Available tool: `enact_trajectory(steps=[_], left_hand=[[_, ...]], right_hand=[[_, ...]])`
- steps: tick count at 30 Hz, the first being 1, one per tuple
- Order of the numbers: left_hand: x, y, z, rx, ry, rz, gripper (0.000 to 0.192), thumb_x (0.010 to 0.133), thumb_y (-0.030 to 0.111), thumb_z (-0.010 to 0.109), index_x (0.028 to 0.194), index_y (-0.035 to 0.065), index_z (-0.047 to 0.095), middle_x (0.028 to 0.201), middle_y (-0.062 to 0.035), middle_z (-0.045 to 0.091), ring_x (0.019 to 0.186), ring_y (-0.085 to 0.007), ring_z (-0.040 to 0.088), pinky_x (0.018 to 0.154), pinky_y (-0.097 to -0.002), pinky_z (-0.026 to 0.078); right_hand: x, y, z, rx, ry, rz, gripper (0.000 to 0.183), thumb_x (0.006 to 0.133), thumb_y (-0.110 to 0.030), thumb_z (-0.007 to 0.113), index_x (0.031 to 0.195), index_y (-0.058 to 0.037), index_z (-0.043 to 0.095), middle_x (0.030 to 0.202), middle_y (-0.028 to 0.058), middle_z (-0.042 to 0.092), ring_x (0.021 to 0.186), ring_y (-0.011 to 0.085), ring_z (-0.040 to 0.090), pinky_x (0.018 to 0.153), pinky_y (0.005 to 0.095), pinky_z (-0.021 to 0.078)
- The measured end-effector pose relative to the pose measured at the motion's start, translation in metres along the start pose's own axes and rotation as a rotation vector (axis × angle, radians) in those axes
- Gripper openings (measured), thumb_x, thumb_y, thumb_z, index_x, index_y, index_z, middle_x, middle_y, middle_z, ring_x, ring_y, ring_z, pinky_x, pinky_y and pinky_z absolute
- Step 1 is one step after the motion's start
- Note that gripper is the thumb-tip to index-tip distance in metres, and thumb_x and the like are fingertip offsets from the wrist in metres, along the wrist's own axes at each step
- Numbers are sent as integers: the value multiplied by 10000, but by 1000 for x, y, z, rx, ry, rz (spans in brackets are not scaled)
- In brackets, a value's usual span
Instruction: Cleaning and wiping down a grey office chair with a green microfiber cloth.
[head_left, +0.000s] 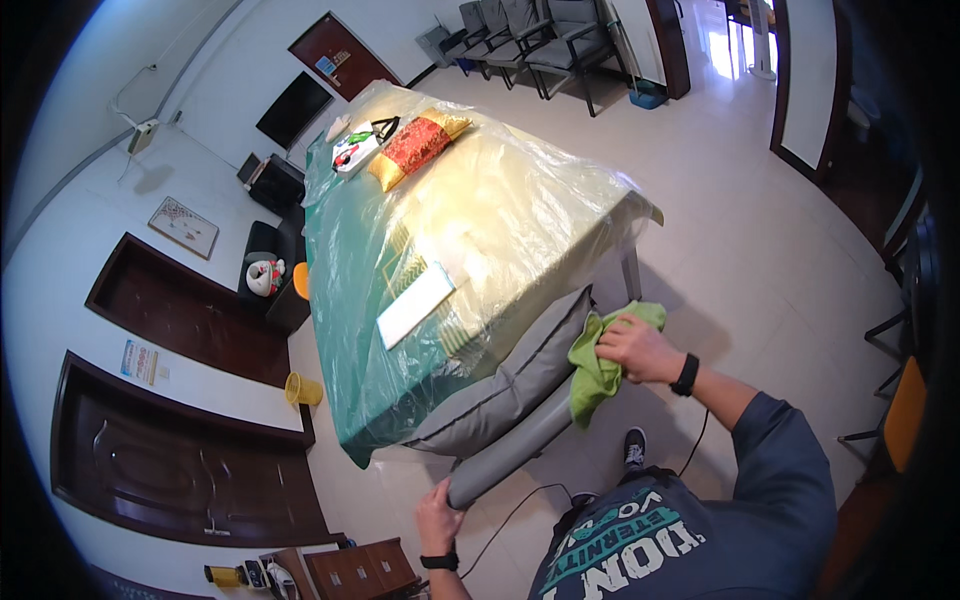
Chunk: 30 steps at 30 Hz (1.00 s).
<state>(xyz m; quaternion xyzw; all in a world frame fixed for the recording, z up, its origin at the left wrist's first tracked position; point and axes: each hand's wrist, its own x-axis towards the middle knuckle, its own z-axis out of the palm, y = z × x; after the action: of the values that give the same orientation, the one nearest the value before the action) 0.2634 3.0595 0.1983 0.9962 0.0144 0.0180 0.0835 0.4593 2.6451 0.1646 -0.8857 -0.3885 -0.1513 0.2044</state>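
Note:
A grey padded chair (510, 382) stands against the near edge of a long table. My left hand (439, 517) grips the left end of the chair's rolled top edge (502, 454). At the other end, my right hand (637, 349) holds a crumpled green cloth (596, 367) against the grey padding. Part of the cloth hangs down over the roll. How the chair's lower frame stands is mostly hidden from me.
Clear plastic film over a green and yellow cloth covers the table (517, 195). On it lie a white flat board (416, 304), a red and gold pillow (420, 146) and a printed bag (356, 150). A black cable (517, 510) runs across the floor. Several grey chairs (570, 45) line the far wall.

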Motion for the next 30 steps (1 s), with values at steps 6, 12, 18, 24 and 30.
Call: enact_trajectory(steps=[6, 12, 18, 24, 30], left_hand=[[-62, 70, 7, 58, -74, -93, 599, 584, 240, 774, 1120, 64, 572, 1000, -126, 640, 804, -318, 634, 676, -399, 512], [-132, 67, 40, -31, -72, -105, 605, 603, 232, 729, 1147, 51, 537, 1022, -104, 623, 780, -310, 627, 631, -402, 512], [-147, 63, 51, -79, 50, -67, 581, 619, 221, 713, 1137, 42, 521, 974, -106, 613, 767, -313, 622, 614, -408, 508], [-149, 64, 49, -48, 151, -64, 435, 591, 211, 731, 945, 47, 537, 796, -120, 621, 713, -315, 632, 600, -383, 524], [-151, 64, 59, -108, 245, -34, 335, 579, 179, 685, 866, 48, 573, 753, -130, 642, 669, -330, 620, 588, -423, 505]], right_hand=[[-8, 20, -12, 43, -49, -56, 369, 566, -39, 630, 932, -71, 604, 965, 50, 608, 990, 237, 548, 981, 393, 361], [-15, -19, 1, -10, -162, -68, 396, 588, -85, 659, 979, -73, 603, 1021, 51, 595, 1054, 239, 522, 1029, 410, 311], [-30, -63, 12, -151, -64, -46, 414, 596, -48, 651, 1005, -57, 589, 1073, 86, 586, 1118, 260, 495, 1042, 431, 287], [-42, -212, 45, 115, -90, -179, 490, 556, 37, 629, 1035, -56, 583, 1076, 128, 589, 1078, 315, 521, 963, 419, 373], [-51, -319, 59, 296, -183, -279, 570, 641, -22, 612, 1200, -73, 512, 1254, 87, 523, 1200, 228, 470, 1055, 414, 308]])
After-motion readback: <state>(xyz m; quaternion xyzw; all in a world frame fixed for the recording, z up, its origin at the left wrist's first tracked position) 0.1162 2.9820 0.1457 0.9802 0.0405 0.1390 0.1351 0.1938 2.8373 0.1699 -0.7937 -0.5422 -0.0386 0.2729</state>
